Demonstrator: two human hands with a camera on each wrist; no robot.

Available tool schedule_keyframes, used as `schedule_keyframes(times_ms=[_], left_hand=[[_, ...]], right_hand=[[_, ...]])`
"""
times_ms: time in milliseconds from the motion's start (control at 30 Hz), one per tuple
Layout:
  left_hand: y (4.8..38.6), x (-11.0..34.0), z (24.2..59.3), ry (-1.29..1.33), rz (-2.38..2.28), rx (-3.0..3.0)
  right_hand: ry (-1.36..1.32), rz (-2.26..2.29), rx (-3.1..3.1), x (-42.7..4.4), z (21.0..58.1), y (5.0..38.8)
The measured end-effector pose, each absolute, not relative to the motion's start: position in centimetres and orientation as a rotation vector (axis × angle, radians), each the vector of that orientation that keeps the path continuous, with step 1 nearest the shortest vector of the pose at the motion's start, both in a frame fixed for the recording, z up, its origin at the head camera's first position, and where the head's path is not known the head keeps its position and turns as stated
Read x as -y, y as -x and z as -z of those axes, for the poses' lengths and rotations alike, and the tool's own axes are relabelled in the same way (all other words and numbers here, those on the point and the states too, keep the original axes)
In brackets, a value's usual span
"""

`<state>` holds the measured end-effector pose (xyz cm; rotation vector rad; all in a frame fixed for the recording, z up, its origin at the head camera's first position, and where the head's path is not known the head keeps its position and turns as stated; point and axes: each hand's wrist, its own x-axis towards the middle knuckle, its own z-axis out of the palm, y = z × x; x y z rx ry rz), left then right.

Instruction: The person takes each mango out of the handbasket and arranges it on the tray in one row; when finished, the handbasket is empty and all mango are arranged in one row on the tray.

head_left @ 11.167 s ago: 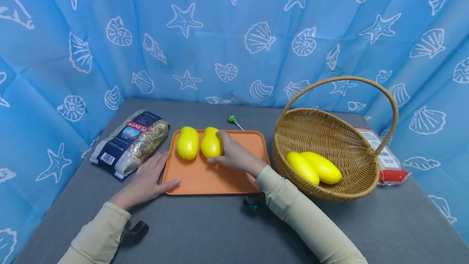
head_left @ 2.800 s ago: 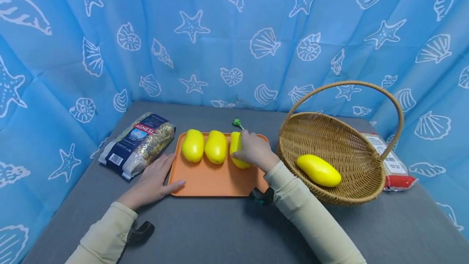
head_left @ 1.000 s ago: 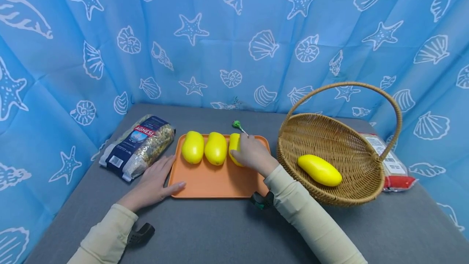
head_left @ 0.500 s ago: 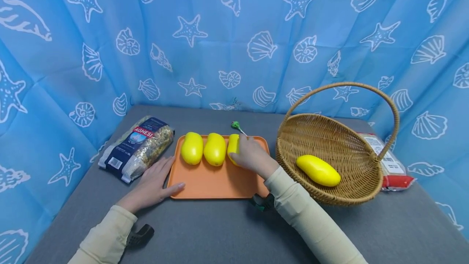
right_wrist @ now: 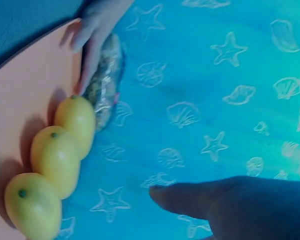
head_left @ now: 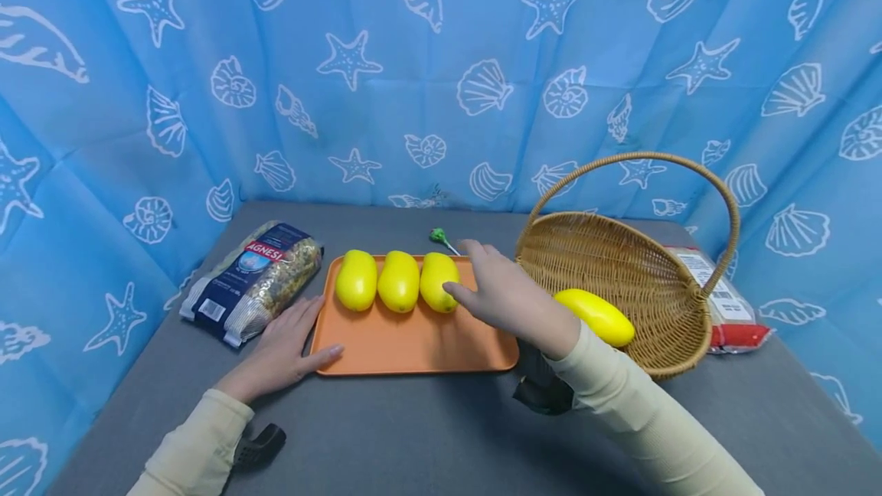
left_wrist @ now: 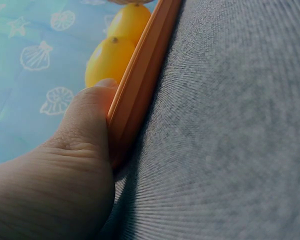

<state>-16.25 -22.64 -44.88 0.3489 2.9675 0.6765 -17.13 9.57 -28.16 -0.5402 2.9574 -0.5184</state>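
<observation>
Three yellow mangoes stand side by side at the back of the orange tray (head_left: 406, 350): a left one (head_left: 356, 280), a middle one (head_left: 398, 282) and a right one (head_left: 439, 282). My right hand (head_left: 517, 301) hovers over the tray's right end, fingers extended and holding nothing, with its thumb close to the right mango. A fourth fruit of the same kind, another mango (head_left: 598, 316), lies in the wicker basket (head_left: 579, 251), partly hidden by my right wrist. My left hand (head_left: 279, 354) rests at the tray's left edge, its thumb (left_wrist: 97, 100) over the rim.
A pasta bag (head_left: 255, 282) lies left of the tray, close to my left fingers. Behind the tray is a green-headed lollipop (head_left: 439, 236). A red-and-white packet (head_left: 723, 305) lies partly behind the basket, whose tall handle (head_left: 634, 157) arches upward. A blue curtain (head_left: 427, 98) closes off the back.
One mango went from the basket to the tray beside the other two. In the last half second my right hand let go of it and drew back rightward. My left hand stayed put.
</observation>
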Motion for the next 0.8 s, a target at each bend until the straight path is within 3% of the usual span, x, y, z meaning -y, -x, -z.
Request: schedule_keyframes(times_ms=[233,800], left_hand=[[16.2,22.7,44.9,-0.359,-0.680,-2.968],[16.0,22.7,44.5,-0.355,-0.684,-2.973]], right_hand=[[0.617,0.555,-2.926,-12.7,26.0,15.7],[0.672,0.317,-2.823,-21.7,24.1,17.5]])
